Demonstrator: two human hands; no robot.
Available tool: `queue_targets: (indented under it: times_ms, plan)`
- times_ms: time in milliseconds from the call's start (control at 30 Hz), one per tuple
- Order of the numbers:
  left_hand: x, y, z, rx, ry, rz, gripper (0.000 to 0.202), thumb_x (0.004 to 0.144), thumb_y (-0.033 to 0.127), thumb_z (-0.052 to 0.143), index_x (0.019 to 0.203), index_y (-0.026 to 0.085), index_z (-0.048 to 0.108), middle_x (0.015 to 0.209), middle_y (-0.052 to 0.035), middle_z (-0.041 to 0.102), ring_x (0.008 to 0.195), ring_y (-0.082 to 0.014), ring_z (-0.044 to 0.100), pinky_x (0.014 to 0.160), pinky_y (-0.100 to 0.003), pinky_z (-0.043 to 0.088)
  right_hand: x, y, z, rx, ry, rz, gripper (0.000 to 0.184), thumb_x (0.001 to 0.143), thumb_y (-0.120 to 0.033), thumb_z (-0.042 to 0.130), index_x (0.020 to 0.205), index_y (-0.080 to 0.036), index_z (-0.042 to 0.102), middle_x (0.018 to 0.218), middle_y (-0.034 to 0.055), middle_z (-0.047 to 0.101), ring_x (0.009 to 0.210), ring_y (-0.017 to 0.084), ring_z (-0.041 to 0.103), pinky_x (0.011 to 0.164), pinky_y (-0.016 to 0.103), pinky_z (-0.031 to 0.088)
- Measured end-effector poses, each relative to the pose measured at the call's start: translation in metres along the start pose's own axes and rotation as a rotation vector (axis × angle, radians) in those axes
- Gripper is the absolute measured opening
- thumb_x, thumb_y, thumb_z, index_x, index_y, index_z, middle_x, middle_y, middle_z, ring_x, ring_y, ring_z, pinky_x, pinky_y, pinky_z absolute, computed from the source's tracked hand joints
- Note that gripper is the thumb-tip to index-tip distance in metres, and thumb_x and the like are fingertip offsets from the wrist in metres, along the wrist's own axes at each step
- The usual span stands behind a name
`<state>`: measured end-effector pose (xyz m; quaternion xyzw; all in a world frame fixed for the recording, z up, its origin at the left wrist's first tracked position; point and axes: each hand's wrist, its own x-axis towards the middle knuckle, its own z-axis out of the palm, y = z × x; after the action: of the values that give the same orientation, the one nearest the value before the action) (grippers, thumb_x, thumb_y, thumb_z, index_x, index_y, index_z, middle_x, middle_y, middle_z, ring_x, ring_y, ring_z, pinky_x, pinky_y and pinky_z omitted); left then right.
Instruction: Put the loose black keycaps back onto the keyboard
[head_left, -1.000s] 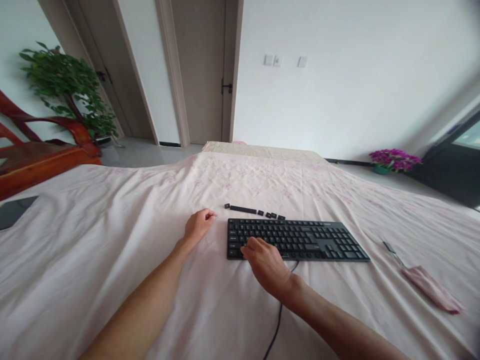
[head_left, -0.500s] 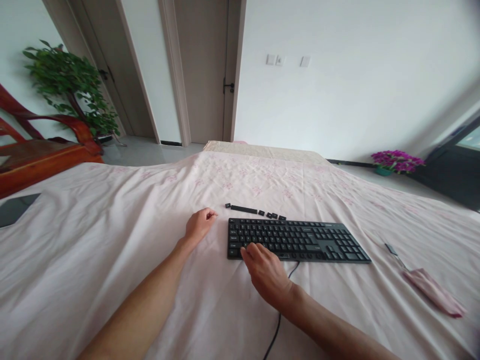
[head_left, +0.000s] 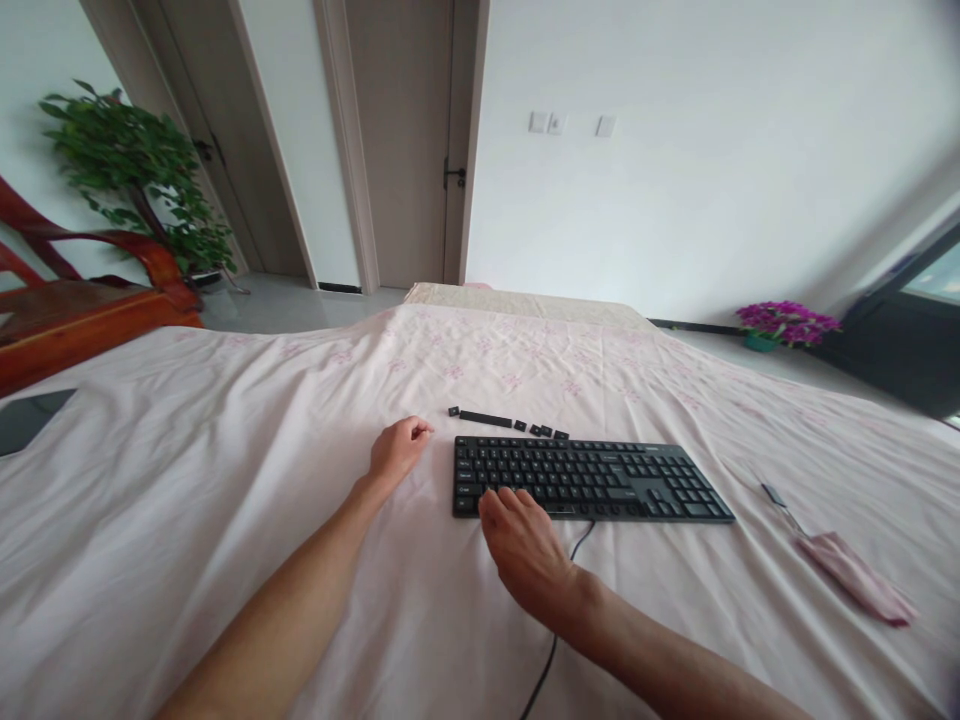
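I had a white wall (head_left: 675,190) ahead of me, with pale switch plates (head_left: 606,126) set in it. To its left I could see a grey-brown door (head_left: 401,140) with a black handle (head_left: 454,175), and past a narrow white strip of wall, a second door (head_left: 217,100) of similar colour. A leafy green plant (head_left: 124,150) stood beside that one, partly behind a reddish-brown wooden chair (head_left: 97,342). The grey floor (head_left: 262,305) looked glossy, and dark skirting (head_left: 341,288) edged it. Over on my right, purple flowers (head_left: 787,322) in a green pot (head_left: 760,342) stood near a dark panel (head_left: 885,315) with a paler pane (head_left: 939,282). The light was soft and cool.
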<state>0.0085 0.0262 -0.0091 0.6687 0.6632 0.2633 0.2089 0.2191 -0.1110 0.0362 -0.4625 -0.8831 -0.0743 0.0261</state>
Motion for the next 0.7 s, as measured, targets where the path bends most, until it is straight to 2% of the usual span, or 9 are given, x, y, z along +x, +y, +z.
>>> queue_targets:
  times_ms: [100,167,233,300,400,500,700]
  plan:
    - [-0.001,0.002,-0.001,0.009,-0.006,-0.017,0.021,0.080,0.032,0.053,0.092,0.028,0.069,0.095,0.0007,0.072,0.084,-0.0157,0.064,0.067,-0.023,0.041,0.013,0.036,-0.015,0.259,0.021,0.083,0.031,0.083,-0.006,0.048,0.094,-0.024,0.070,0.087,0.0020,0.064,0.082,0.016,0.058,0.072,0.026,0.041]
    - [-0.002,0.003,-0.001,0.013,0.002,-0.019,0.021,0.080,0.031,0.053,0.093,0.028,0.069,0.095,0.0010,0.072,0.084,-0.0157,0.064,0.067,-0.023,0.041,0.030,0.063,-0.020,0.373,0.128,0.253,0.036,0.087,-0.010,0.044,0.107,-0.027,0.068,0.098,0.0018,0.066,0.089,0.015,0.060,0.077,0.024,0.042]
    - [-0.003,0.004,-0.001,0.017,0.014,-0.012,0.021,0.080,0.031,0.053,0.093,0.028,0.069,0.094,0.0015,0.072,0.084,-0.0157,0.064,0.067,-0.023,0.040,0.052,0.084,-0.018,0.429,0.181,0.349,0.032,0.089,-0.018,0.045,0.109,-0.027,0.069,0.103,0.0021,0.068,0.092,0.017,0.061,0.080,0.025,0.043]
    - [-0.003,0.005,0.000,0.020,0.024,-0.006,0.020,0.080,0.031,0.053,0.092,0.028,0.069,0.093,0.0016,0.072,0.084,-0.0159,0.063,0.066,-0.023,0.040,0.076,0.094,-0.011,0.468,0.200,0.332,0.029,0.089,-0.021,0.048,0.107,-0.027,0.071,0.103,0.0013,0.069,0.096,0.017,0.061,0.082,0.024,0.043]
    - [-0.004,0.005,-0.001,0.017,0.031,0.014,0.020,0.081,0.032,0.053,0.092,0.027,0.069,0.094,0.0006,0.072,0.085,-0.0163,0.063,0.066,-0.023,0.040,0.114,0.093,0.003,0.417,0.173,0.300,0.027,0.088,-0.022,0.053,0.107,-0.026,0.071,0.106,0.0013,0.069,0.101,0.018,0.058,0.085,0.024,0.041]
    - [-0.005,0.005,-0.002,0.006,0.037,0.036,0.020,0.081,0.032,0.052,0.092,0.027,0.069,0.094,-0.0006,0.072,0.085,-0.0171,0.063,0.067,-0.024,0.040,0.145,0.085,0.011,0.268,0.081,0.279,0.026,0.089,-0.024,0.053,0.108,-0.027,0.070,0.110,0.0022,0.067,0.103,0.019,0.056,0.085,0.025,0.039]
    - [-0.004,0.005,-0.003,-0.047,0.031,0.006,0.020,0.080,0.029,0.054,0.092,0.025,0.069,0.094,-0.0032,0.072,0.084,-0.0183,0.063,0.068,-0.025,0.041,0.181,0.076,0.016,0.144,-0.021,0.238,0.020,0.085,-0.025,0.058,0.098,-0.025,0.074,0.108,0.0066,0.067,0.106,0.023,0.050,0.087,0.032,0.034]
